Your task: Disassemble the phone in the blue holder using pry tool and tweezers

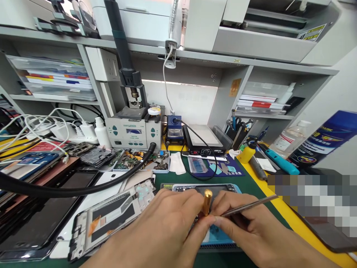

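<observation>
Both of my hands work close together above an opened phone (223, 190) with a light-blue rim, lying on the green mat. My left hand (167, 219) is closed around a small screwdriver (207, 203), whose gold, round-topped handle stands nearly upright. Pinched in my right hand (248, 227) is a pair of tweezers (251, 206), a slim metal piece slanting up to the right. The fingertips of both hands meet over the phone's middle. They cover the tool tips and much of the phone's inside. Beside my left hand lies a bare phone frame (111, 216).
A black hose (92, 190) arches over phones (55, 208) at left. Behind are a hot-air station (134, 132), a tray of small parts (139, 160) and a heating plate (206, 139). Bottles and a blue can (320, 137) stand at right.
</observation>
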A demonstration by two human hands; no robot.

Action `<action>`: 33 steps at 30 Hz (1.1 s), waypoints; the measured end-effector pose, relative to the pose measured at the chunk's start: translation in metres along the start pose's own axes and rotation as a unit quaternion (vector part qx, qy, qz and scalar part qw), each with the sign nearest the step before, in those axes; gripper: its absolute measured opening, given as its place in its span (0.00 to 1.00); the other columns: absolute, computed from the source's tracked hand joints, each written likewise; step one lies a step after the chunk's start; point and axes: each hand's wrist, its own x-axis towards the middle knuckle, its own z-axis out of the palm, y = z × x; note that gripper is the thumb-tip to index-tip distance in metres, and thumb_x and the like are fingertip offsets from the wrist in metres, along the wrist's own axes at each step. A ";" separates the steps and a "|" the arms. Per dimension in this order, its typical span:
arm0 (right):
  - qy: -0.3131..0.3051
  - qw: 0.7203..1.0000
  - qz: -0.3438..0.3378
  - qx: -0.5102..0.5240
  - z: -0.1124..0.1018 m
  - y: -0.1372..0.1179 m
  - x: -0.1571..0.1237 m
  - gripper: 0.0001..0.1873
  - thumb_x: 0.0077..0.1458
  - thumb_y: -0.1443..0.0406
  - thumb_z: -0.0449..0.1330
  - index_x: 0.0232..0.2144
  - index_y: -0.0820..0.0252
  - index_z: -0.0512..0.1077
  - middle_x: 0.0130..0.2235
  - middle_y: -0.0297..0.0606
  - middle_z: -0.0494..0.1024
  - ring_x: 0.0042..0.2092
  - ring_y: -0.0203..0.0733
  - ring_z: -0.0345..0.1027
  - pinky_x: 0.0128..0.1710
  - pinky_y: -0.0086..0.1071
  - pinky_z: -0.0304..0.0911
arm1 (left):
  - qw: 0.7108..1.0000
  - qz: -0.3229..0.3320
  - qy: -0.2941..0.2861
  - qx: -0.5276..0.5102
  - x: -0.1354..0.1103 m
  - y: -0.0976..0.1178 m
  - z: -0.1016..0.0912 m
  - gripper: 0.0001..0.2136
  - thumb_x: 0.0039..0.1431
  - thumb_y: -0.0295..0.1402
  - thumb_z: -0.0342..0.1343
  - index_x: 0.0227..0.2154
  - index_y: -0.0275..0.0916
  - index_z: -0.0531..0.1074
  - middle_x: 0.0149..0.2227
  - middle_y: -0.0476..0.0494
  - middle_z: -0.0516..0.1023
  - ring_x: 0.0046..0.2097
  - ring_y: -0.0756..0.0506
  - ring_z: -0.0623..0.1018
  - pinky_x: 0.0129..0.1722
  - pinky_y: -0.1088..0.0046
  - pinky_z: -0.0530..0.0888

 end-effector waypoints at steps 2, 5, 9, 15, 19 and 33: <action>-0.002 1.000 -0.002 0.001 0.000 0.000 0.000 0.09 0.71 0.61 0.56 0.37 0.54 0.74 0.36 0.36 0.77 0.37 0.43 0.74 0.37 0.35 0.69 | 1.000 0.006 0.005 -0.001 0.000 -0.001 0.000 0.07 0.76 0.36 0.49 0.41 0.43 0.69 0.41 0.49 0.79 0.40 0.41 0.78 0.42 0.63 0.71; -0.004 1.000 -0.004 -0.001 0.000 0.000 -0.001 0.08 0.71 0.62 0.56 0.38 0.54 0.73 0.37 0.36 0.77 0.37 0.42 0.73 0.37 0.35 0.69 | 1.000 0.014 0.014 -0.007 0.003 -0.002 0.000 0.07 0.76 0.35 0.48 0.41 0.43 0.69 0.39 0.50 0.78 0.39 0.42 0.78 0.41 0.63 0.71; -0.007 1.000 0.000 -0.001 0.001 0.002 -0.001 0.08 0.71 0.62 0.56 0.38 0.54 0.73 0.38 0.36 0.77 0.38 0.43 0.73 0.38 0.35 0.68 | 1.000 0.016 0.021 -0.012 0.003 -0.002 -0.001 0.05 0.75 0.34 0.50 0.43 0.43 0.70 0.40 0.51 0.79 0.39 0.43 0.78 0.42 0.64 0.72; 0.000 0.999 0.028 0.030 0.003 0.006 -0.002 0.10 0.71 0.59 0.58 0.36 0.54 0.73 0.35 0.34 0.76 0.36 0.42 0.72 0.36 0.34 0.67 | 0.999 0.013 0.047 -0.025 0.003 -0.003 -0.001 0.05 0.75 0.35 0.51 0.42 0.43 0.70 0.40 0.51 0.80 0.40 0.44 0.79 0.42 0.65 0.72; -0.005 0.999 0.022 0.026 0.003 0.005 -0.002 0.10 0.71 0.59 0.57 0.37 0.53 0.74 0.36 0.34 0.77 0.37 0.42 0.73 0.38 0.34 0.67 | 0.999 0.000 0.035 -0.024 0.005 -0.003 -0.002 0.07 0.75 0.35 0.50 0.41 0.42 0.71 0.39 0.50 0.79 0.39 0.43 0.79 0.41 0.64 0.72; -0.003 1.000 0.016 0.022 0.004 0.006 0.000 0.09 0.72 0.60 0.57 0.39 0.53 0.75 0.37 0.35 0.78 0.37 0.43 0.73 0.39 0.35 0.68 | 0.999 -0.004 0.015 -0.032 0.004 -0.003 -0.002 0.06 0.75 0.35 0.50 0.43 0.42 0.71 0.41 0.48 0.79 0.40 0.43 0.78 0.43 0.65 0.71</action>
